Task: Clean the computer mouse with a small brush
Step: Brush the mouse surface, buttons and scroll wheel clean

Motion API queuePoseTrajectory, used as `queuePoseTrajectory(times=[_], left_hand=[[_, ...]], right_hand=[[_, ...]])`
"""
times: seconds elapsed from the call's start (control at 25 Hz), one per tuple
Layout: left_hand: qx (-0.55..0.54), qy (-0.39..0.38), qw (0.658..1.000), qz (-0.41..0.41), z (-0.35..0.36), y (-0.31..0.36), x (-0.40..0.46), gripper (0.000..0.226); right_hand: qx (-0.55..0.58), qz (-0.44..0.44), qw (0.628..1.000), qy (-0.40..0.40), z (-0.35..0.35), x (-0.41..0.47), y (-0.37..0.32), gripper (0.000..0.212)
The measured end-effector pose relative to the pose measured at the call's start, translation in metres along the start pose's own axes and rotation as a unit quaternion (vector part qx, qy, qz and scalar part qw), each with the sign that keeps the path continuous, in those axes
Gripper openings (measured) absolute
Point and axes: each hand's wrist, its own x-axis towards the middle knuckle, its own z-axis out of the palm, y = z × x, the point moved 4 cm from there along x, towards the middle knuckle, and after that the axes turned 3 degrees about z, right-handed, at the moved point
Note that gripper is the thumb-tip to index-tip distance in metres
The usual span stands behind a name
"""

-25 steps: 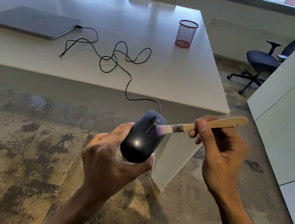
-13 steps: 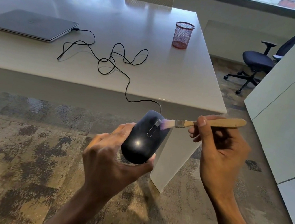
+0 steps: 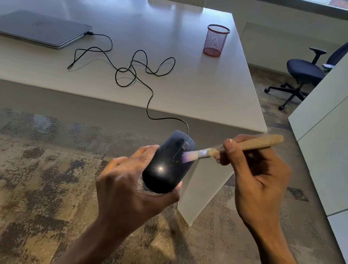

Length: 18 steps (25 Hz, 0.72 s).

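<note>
Left hand [image 3: 135,191] grips the black mouse [image 3: 167,164] from the rear and underside, held in the air in front of the desk [image 3: 196,94], off its near edge. Right hand [image 3: 256,177] pinches the wooden handle of the small brush [image 3: 228,150]; the bristles touch the mouse's top right, just beside the scroll wheel. The mouse cable [image 3: 149,97] runs up over the desk edge and lies in loose loops toward the closed laptop [image 3: 38,27]. A red mesh cup [image 3: 216,40] sits well apart.

Judgement: the mouse looks light, rigid and glossy, so likely slippery; hold it at the sides and rear, keeping buttons and wheel exposed. The trailing cable could tug. The brush looks light, with soft bristles; a pencil-type hold near the ferrule suits it.
</note>
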Motion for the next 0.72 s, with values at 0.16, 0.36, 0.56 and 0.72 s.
queuePoseTrajectory(times=[0.16, 0.36, 0.56, 0.72], left_hand=[[-0.02, 0.011, 1.0, 0.015, -0.001, 0.008, 0.001, 0.065], [-0.013, 0.012, 1.0, 0.008, -0.002, 0.007, 0.003, 0.066], [-0.016, 0.007, 1.0, 0.009, -0.001, 0.006, 0.004, 0.068], [-0.024, 0.007, 1.0, 0.018, -0.002, 0.009, 0.003, 0.067]], right_hand=[[-0.068, 0.024, 0.996, 0.051, -0.006, 0.014, 0.01, 0.01], [-0.079, 0.006, 0.995, 0.062, -0.003, 0.015, 0.008, 0.006], [-0.043, -0.017, 0.999, -0.001, 0.006, -0.004, -0.008, 0.005], [-0.056, -0.021, 0.998, 0.014, 0.001, 0.002, -0.009, 0.005]])
